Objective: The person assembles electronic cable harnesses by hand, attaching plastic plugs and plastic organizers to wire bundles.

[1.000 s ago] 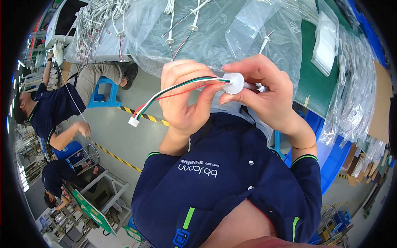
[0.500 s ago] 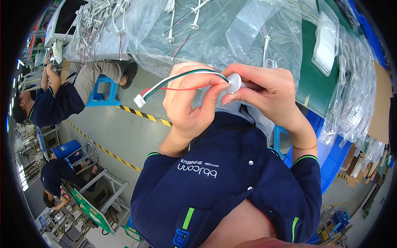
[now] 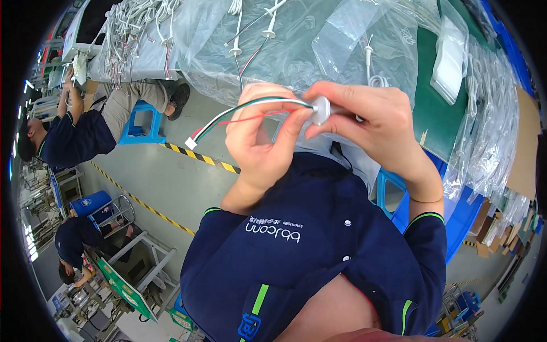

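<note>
Up close to the camera, both hands meet over a small cable assembly. The right hand point(image 3: 376, 122) pinches a white round disc point(image 3: 321, 109) between thumb and forefinger, fingers closed on it, with a short grey stub running back under the palm. The left hand point(image 3: 259, 134) is curled narrow around the wire bundle point(image 3: 250, 111) just beside the disc, its fingertips touching the wires where they leave it. The wires (green, white, black and red) arc away to the person's left and end in a small white connector point(image 3: 191, 143) hanging free in the air, well apart from the hands. Beyond the hands lies a work table point(image 3: 439, 108) with a green mat, and clear plastic bags point(image 3: 319, 40) cover its near edge, with more white cable pieces point(image 3: 236, 51) lying on them. Two other people in dark blue sit at the left, near a blue stool point(image 3: 139, 122).
</note>
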`<action>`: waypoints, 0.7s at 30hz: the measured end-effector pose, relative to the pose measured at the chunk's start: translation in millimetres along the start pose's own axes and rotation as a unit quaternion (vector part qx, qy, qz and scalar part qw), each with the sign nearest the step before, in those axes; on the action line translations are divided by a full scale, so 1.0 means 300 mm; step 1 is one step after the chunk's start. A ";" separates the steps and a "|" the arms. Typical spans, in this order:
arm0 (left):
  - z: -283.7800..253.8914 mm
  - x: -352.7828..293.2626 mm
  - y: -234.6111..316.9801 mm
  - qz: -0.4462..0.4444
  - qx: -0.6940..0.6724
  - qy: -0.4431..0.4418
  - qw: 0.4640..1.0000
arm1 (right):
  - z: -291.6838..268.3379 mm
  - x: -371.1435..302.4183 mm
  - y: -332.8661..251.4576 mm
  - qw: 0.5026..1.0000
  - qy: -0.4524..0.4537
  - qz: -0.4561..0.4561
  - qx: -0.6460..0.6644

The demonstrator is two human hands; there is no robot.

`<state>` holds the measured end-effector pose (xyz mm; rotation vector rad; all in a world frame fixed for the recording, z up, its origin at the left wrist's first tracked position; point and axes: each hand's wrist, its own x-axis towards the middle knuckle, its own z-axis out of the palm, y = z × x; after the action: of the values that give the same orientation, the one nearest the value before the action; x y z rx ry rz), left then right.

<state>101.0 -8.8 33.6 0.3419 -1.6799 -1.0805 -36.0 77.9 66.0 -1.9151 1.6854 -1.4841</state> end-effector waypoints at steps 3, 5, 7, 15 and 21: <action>-0.019 0.022 0.001 0.034 0.026 -0.040 0.998 | -0.007 -0.001 0.003 0.995 -0.032 0.073 0.051; -0.034 0.049 0.012 0.056 0.035 -0.065 0.996 | -0.006 -0.001 -0.008 0.990 -0.010 0.094 0.100; -0.057 0.080 0.021 0.076 0.040 -0.111 0.990 | -0.005 -0.004 -0.007 0.989 -0.017 0.102 0.103; -0.084 0.117 -0.002 0.109 0.053 -0.208 0.971 | -0.006 -0.002 -0.003 0.985 -0.042 0.114 0.125; -0.073 0.113 -0.008 0.085 0.025 -0.187 0.978 | -0.005 0.001 0.006 0.984 -0.042 0.114 0.126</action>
<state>106.1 -43.7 53.3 0.0217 -2.0312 -1.0188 -38.3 77.7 65.7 -1.5734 1.5374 -1.4299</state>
